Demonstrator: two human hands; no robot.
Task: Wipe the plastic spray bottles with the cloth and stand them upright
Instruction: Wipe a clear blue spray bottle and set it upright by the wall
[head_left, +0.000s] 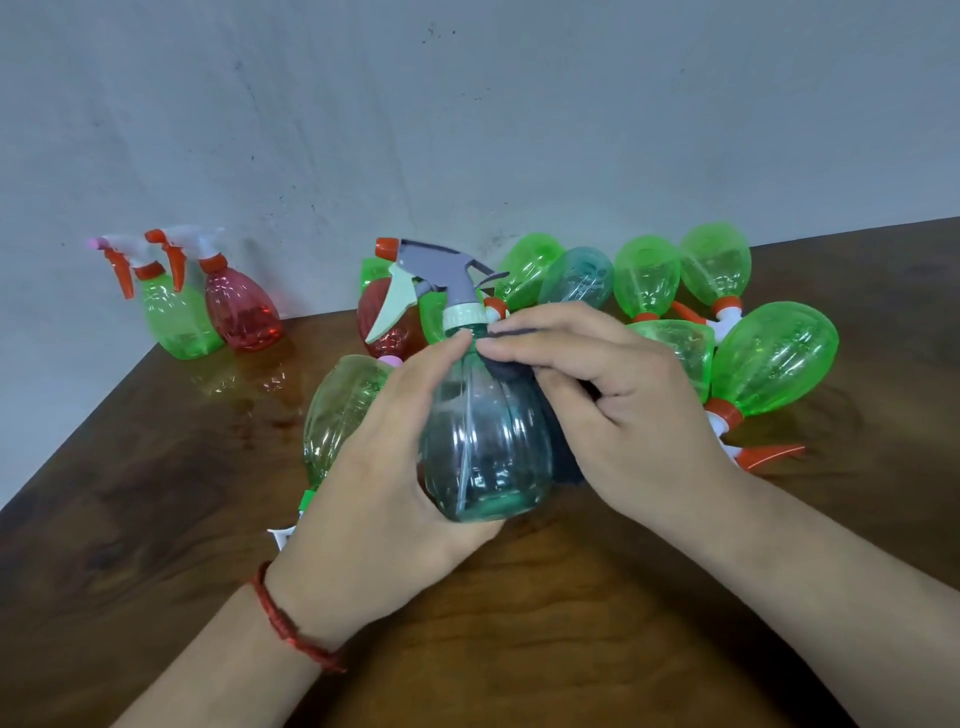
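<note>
My left hand (387, 483) grips a clear teal spray bottle (485, 447) with a grey trigger head, held upright above the table. My right hand (613, 400) presses a dark cloth (511, 371) against the bottle's neck and right side; most of the cloth is hidden behind the bottle and my fingers. Two bottles stand upright at the back left by the wall: a green one (176, 317) and a red one (241, 312). Several green bottles (774, 358) lie on their sides to the right and behind, along with a teal one (576, 278) and a red one (387, 322).
The brown wooden table (156, 519) ends in an edge running diagonally at the left. A grey wall (467, 130) stands behind it. A pale green bottle (337, 415) lies just left of my left hand. A red thread band circles my left wrist.
</note>
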